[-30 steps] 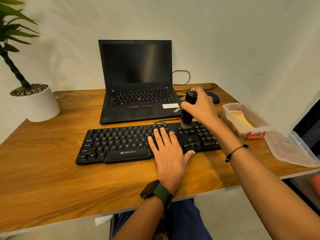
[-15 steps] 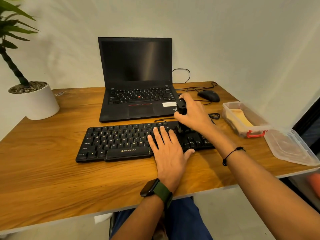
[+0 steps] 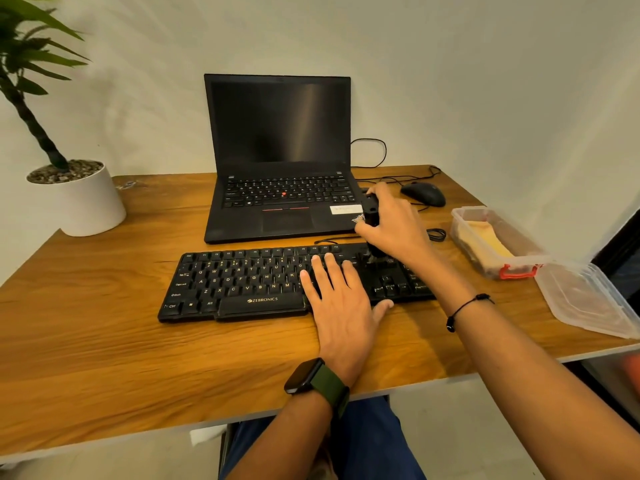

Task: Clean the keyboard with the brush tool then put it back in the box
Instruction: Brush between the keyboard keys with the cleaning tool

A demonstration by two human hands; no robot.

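A black keyboard (image 3: 242, 282) lies across the middle of the wooden desk (image 3: 86, 341). My left hand (image 3: 341, 303) rests flat on its right-centre keys, fingers straight. My right hand (image 3: 394, 226) grips a black brush tool (image 3: 370, 207) upright, bristles down on the keys at the keyboard's right part. The hand hides most of the brush's lower end. A clear plastic box (image 3: 498, 240) with a red clasp stands open to the right, something yellow inside it.
A black laptop (image 3: 280, 161) stands open behind the keyboard. A black mouse (image 3: 423, 194) and cables lie behind my right hand. The box's clear lid (image 3: 588, 299) lies at the desk's right edge. A potted plant (image 3: 79, 199) stands at the back left.
My right hand with the brush has moved left along the keyboard's right part, from the far right block toward the middle. My left hand has stayed in place.
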